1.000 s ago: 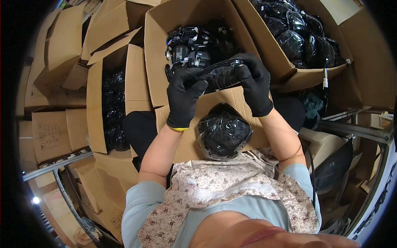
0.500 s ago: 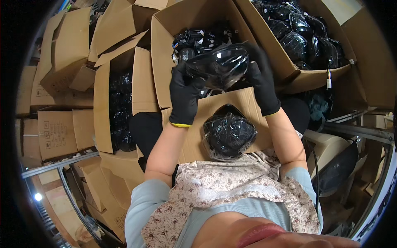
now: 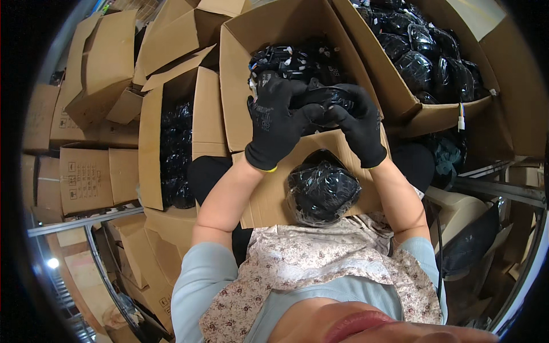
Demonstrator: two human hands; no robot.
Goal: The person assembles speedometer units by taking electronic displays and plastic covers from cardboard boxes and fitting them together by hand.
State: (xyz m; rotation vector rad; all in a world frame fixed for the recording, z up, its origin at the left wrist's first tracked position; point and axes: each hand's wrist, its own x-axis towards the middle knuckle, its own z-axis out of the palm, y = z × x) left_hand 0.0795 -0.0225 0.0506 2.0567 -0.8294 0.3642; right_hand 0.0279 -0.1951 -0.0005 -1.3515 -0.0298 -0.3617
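Note:
My left hand [image 3: 277, 117] and my right hand [image 3: 361, 123], both in black gloves, are closed around a glossy black moulded shell [image 3: 336, 96]. They hold it above the near edge of an open carton, with thumbs close together at its near side. My fingers hide much of the shell. Below, on a flat cardboard sheet [image 3: 260, 203] across my lap, rests a black part wrapped in clear film [image 3: 323, 191]. Neither hand touches that wrapped part.
The open carton [image 3: 240, 43] ahead contains several black units with wires. To its right, a larger carton [image 3: 380, 63] holds several film-wrapped black parts, with a wire connector [image 3: 461, 121] hanging over its edge. A narrow carton [image 3: 150, 148] of wrapped parts stands left. Metal rails [image 3: 503, 191] flank me.
Both hands have turned the black shell and drawn closer together around it, covering more of it. The wrapped part on the cardboard stays put; the whole view has shifted slightly.

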